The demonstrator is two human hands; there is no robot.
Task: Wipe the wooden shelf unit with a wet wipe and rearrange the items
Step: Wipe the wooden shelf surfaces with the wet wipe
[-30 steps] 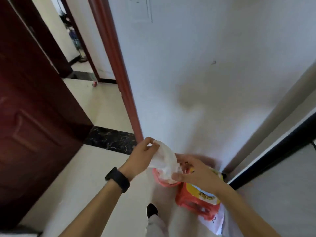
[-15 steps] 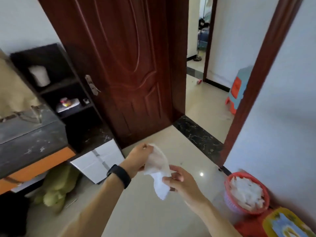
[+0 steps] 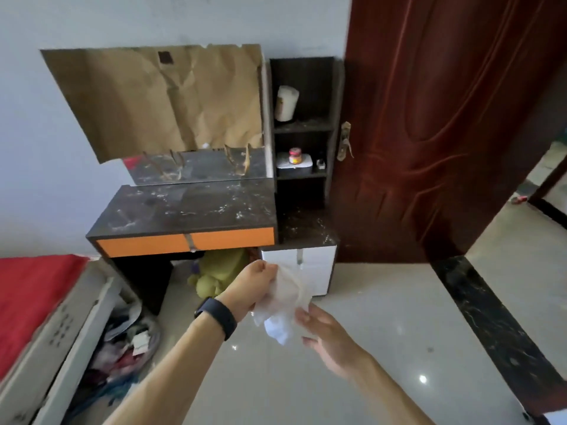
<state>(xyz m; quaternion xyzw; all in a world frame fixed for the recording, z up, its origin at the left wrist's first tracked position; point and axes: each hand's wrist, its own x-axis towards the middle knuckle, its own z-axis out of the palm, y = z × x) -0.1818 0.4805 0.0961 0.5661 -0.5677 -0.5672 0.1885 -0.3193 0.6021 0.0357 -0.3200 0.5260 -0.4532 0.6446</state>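
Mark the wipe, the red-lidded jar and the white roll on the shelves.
wipe (image 3: 285, 305): head view, crumpled middle.
jar (image 3: 295, 157): head view, label below the lid.
roll (image 3: 287, 104): head view, its side.

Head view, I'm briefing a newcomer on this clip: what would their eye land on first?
First the white wet wipe, held up mid-frame between the left hand and the right hand. Behind it, the dusty dark desk top and the torn brown paper above it stand out. To the right, the narrow dark shelf unit holds a white cylinder above a red-lidded jar, beside the reddish-brown door.
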